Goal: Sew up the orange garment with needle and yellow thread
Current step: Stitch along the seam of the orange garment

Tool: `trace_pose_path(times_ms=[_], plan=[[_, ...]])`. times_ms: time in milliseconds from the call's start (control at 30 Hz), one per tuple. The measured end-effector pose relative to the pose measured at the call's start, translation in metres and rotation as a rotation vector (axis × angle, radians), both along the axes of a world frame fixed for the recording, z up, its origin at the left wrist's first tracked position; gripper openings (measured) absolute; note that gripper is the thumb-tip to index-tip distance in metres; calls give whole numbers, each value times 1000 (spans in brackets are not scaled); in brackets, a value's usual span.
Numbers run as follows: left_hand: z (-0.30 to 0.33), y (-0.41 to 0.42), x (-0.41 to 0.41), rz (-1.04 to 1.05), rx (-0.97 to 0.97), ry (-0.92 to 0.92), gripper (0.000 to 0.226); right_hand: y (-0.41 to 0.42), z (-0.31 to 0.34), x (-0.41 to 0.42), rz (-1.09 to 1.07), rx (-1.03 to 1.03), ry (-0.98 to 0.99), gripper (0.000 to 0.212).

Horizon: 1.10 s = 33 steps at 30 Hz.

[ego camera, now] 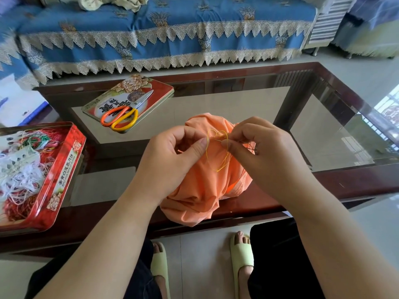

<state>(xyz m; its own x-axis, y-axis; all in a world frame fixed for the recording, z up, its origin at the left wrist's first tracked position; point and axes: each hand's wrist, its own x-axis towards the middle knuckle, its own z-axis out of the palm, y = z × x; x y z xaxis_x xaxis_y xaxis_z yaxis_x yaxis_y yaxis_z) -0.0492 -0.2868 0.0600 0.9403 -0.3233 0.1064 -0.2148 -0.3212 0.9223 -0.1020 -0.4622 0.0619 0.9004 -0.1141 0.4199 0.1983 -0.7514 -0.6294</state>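
Observation:
The orange garment (207,186) is bunched up over the near edge of the glass-topped table (323,130). My left hand (172,152) pinches a fold of the cloth between thumb and fingers. My right hand (257,145) pinches a thin needle (250,148) at the cloth, its dark end poking out by the fingers. Yellow thread (224,154) loops loosely over the garment between the two hands. The spot where the needle enters the cloth is partly hidden by my fingers.
Scissors with orange and yellow handles (124,115) lie on a red tin lid (159,87) at the back left. An open red tin (64,160) of tangled threads sits at the left edge. A blue-covered sofa (172,39) stands behind. Green slippers (241,253) show under the table.

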Motion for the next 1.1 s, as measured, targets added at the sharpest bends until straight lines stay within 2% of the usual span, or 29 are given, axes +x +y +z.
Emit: trace_pose_path(times_ms=[233,433,1100], plan=[[-2,-4,-3,22,43,-76,24,7,0,1,-57,-36,-5,8],[-1,-6,-7,35,46,-150,7,11,0,1,-91,-39,13,11],[-5,-7,-5,73,12,-205,4,10,0,3,-63,134,119,11]])
